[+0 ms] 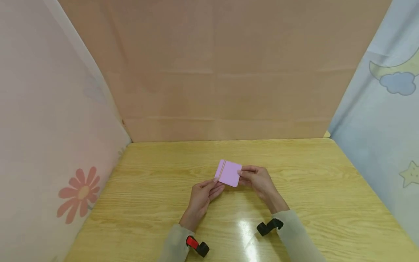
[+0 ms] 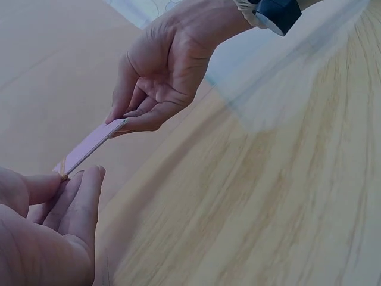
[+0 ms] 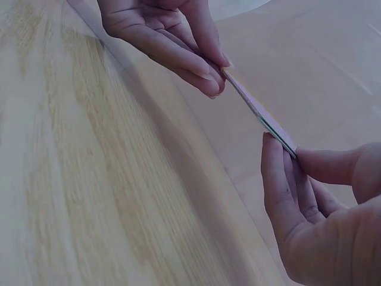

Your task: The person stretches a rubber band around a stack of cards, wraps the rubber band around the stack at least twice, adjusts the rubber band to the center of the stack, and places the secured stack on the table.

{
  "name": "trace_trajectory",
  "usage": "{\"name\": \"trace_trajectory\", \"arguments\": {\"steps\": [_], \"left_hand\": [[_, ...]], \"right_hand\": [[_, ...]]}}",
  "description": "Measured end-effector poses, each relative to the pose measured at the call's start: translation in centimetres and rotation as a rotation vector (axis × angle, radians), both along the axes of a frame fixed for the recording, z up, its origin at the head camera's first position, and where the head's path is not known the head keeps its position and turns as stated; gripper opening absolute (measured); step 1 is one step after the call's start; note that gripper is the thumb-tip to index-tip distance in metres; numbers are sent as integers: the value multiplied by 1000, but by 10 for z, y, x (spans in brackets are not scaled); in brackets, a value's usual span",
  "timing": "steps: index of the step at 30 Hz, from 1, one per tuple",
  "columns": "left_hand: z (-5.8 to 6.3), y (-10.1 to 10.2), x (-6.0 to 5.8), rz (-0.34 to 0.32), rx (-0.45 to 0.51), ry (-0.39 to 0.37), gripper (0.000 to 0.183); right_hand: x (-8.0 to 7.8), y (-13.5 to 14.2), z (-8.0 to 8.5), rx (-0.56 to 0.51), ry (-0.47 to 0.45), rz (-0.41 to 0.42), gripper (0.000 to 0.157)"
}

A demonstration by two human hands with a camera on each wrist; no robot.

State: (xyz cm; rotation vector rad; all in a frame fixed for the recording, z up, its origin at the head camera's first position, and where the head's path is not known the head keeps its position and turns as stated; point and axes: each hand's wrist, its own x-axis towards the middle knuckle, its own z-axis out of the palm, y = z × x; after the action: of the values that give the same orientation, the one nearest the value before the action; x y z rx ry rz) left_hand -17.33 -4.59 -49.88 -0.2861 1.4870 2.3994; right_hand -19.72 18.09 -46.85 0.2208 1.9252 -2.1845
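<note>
Starting at the far left, a pale curtain (image 1: 49, 91) hangs beside the counter (image 1: 147, 174), printed with a red-pink flower (image 1: 83, 192) that has a yellowish centre. Next, a light sleeve (image 1: 176, 242) reaches up from the bottom edge, wearing a black wrist strap with a red patch (image 1: 192, 242). It ends in the left hand (image 1: 201, 196), whose grip pinches the near left corner of a thin, pink, squarish pad (image 1: 230, 174), thumb on top and fingers underneath. A narrow tan band (image 1: 222, 170) runs across the pad close to its left edge. The pad is in the middle of the scene, held tilted above the wood-grained counter, stretched between both hands; the wrist views show it almost edge-on. Behind it rises a creased tan-brown cloth (image 1: 212, 72). On the pad's right side, the right hand (image 1: 260, 183) has its grip closed on the edge, again thumb above, fingers below. Its light sleeve carries a black strap. At far right, a bluish curtain (image 1: 373, 131) shows a yellow crescent moon, a blue cloud (image 1: 397, 83) and a smiling star (image 1: 410, 174).
</note>
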Motion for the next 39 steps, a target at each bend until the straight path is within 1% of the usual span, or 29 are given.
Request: {"name": "trace_trajectory", "arguments": {"steps": [5,11,17,22,24,28,31,34,39], "left_hand": [[-3,3,0,15,-3,4,35],[-4,7,2,32,3,-1,34],[-1,9,-2,39,23,5,32],[2,12,-1,60,42,-2,31],[3,14,0,51,50,-7,31],[1,21,2,10,64,-16,32],[-1,23,2,7,65,-16,32],[-3,21,1,1,56,-12,32],[-5,13,-1,-53,33,3,34]], "right_hand": [[1,0,-1,1,5,3,35],[2,-1,2,7,8,-18,33],[4,-7,4,-6,18,-67,28],[5,-13,5,-12,24,-105,28],[5,-16,4,-14,23,-109,29],[5,-18,3,-12,20,-118,30],[4,-18,2,-8,17,-111,30],[3,-17,1,-15,9,-102,29],[2,-13,0,-17,0,-71,29]]}}
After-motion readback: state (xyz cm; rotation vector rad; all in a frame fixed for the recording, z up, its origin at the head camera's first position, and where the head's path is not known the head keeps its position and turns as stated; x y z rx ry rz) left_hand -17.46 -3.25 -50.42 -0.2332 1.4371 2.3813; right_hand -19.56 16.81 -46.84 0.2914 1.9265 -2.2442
